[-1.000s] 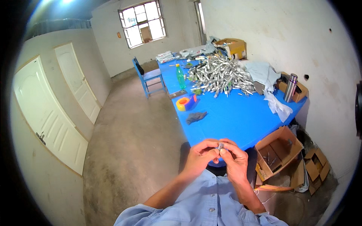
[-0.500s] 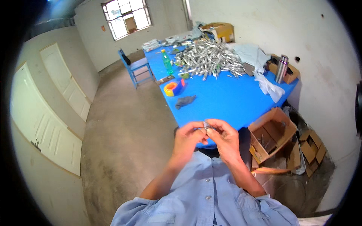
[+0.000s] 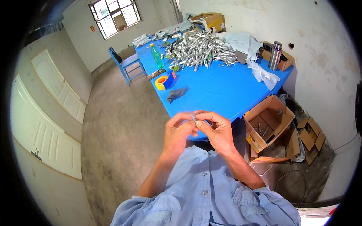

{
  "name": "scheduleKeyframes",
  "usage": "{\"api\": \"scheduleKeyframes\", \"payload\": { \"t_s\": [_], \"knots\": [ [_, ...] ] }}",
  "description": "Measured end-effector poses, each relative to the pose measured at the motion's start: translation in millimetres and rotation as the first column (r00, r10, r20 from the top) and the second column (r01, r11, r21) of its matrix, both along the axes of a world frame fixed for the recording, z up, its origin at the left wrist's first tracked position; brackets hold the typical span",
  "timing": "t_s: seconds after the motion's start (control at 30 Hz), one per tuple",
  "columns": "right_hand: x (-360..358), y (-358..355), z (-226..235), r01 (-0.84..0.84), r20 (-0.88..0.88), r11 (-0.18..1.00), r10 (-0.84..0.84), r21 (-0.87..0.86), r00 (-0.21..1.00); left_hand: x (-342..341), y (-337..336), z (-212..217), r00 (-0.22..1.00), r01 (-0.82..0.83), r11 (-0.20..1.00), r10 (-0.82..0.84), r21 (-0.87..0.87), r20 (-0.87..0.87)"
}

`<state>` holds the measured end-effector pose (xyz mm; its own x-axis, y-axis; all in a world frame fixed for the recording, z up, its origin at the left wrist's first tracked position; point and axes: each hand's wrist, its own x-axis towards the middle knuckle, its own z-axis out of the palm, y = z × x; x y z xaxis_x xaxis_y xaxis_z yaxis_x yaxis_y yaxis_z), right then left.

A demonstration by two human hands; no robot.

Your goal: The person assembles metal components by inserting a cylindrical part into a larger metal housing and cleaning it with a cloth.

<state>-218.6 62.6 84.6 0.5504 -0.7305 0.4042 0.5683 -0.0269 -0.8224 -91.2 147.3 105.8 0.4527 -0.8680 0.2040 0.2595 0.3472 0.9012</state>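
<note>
Close in front of my shirt, my left hand and my right hand meet at the fingertips around a small silvery-grey piece. The right thumb and bent fingers pinch it. Slightly blurred, the left fingers curl against its other side. Most of the piece is hidden by fingers, and its exact kind cannot be made out. Beyond the hands, a large heap of slender silvery pieces covers the far part of the blue-topped table. A dark grey rag lies nearest my hands on the tabletop.
Near the table's left edge stand a roll of tape and a green bottle. A steel flask and white plastic bag are at the right. An open carton holds several slender pieces beside the table; a blue chair stands left.
The view has shifted, so the table and room sit a little further left and higher. Both hands remain together on the small piece, with the left fingers moving slightly.
</note>
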Motion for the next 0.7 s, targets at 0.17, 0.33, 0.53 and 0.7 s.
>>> {"api": "scheduleKeyframes", "payload": {
  "t_s": [0.17,0.33,0.53,0.7],
  "knots": [
    [-3,1,0,-0.066,0.041,0.998,0.066,-0.009,0.997,1,0,5,0.999,0.012,1.000,-0.012,0.005,-0.031],
    [-7,4,9,-0.047,0.046,0.997,0.050,-0.064,0.998,-2,3,11,0.996,0.041,0.999,-0.044,-0.036,-0.083],
    [-5,-4,4,0.016,0.029,0.993,-0.013,-0.118,0.999,-8,4,24,1.000,0.017,1.000,-0.018,0.015,0.021],
    [-5,-2,9,0.079,-0.003,0.984,-0.080,-0.161,0.997,-2,5,24,0.998,0.054,0.999,-0.054,-0.001,0.045]
  ]
}}
